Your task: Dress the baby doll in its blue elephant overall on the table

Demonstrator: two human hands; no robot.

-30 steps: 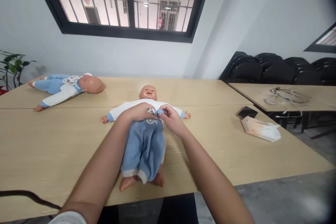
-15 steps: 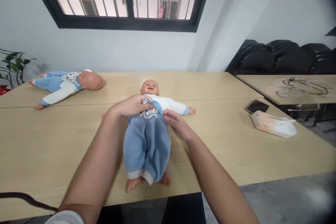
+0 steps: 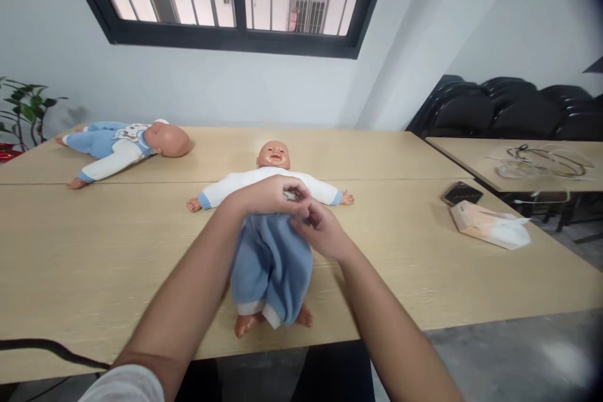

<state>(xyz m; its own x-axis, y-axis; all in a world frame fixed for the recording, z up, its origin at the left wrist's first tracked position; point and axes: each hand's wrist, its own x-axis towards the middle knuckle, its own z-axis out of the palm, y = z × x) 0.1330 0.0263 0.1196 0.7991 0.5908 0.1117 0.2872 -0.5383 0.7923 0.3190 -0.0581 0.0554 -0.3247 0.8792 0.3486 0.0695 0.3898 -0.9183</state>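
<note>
A baby doll point(image 3: 273, 157) in a white top and blue overalls point(image 3: 273, 264) lies on its back on the wooden table point(image 3: 94, 251), head away from me. My left hand point(image 3: 268, 196) rests closed over the doll's chest, fingers curled on the bib of the overalls. My right hand point(image 3: 319, 226) meets it from the right, fingers pinched on the same bib edge. The bib itself is mostly hidden under both hands.
A second doll point(image 3: 127, 144) in the same clothes lies at the table's far left. A tissue pack point(image 3: 490, 226) and a dark phone point(image 3: 460, 192) sit at the right end. Cables point(image 3: 537, 163) lie on a neighbouring table, black chairs point(image 3: 494, 113) behind. A plant point(image 3: 21, 116) stands far left.
Both hands came together over the doll's chest, covering the bib print that showed half a second ago. The left hand shifted right, the right hand rose and closed. The view shifted slightly.
</note>
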